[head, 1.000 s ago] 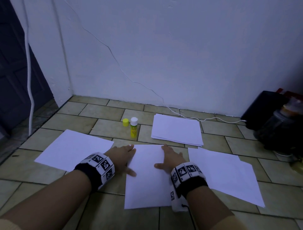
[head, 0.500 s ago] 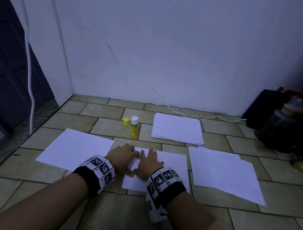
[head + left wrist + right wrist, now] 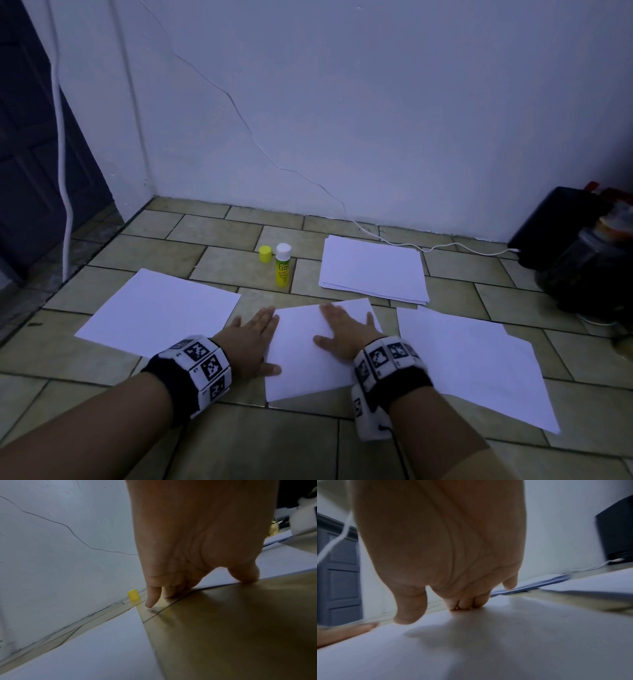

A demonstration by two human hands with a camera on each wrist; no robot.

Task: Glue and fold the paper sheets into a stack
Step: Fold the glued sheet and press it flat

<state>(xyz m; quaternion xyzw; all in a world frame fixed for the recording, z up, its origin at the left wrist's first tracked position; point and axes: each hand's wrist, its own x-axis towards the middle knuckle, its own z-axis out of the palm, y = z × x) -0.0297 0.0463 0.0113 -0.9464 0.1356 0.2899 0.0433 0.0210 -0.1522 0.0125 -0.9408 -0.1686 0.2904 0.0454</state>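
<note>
A folded white sheet [image 3: 305,349] lies on the tiled floor in front of me. My left hand [image 3: 251,339] lies flat along its left edge, fingers straight, thumb touching the paper. My right hand [image 3: 346,330] presses flat on the sheet's right half; the right wrist view shows its fingertips [image 3: 464,603] down on the paper [image 3: 488,642]. A glue stick [image 3: 283,264] stands upright behind the sheet, its yellow cap [image 3: 264,254] beside it; the cap [image 3: 133,594] also shows in the left wrist view. A paper stack [image 3: 373,270] lies back right.
One loose sheet [image 3: 161,310] lies on the left and overlapping sheets [image 3: 479,359] lie on the right. A white cable [image 3: 428,247] runs along the wall to dark objects [image 3: 582,257] at far right. A dark door [image 3: 37,154] stands at left.
The sheet, full length a second ago, now lies at half length. My right hand slid left beside the left hand, then back right across the paper. The left hand stayed.
</note>
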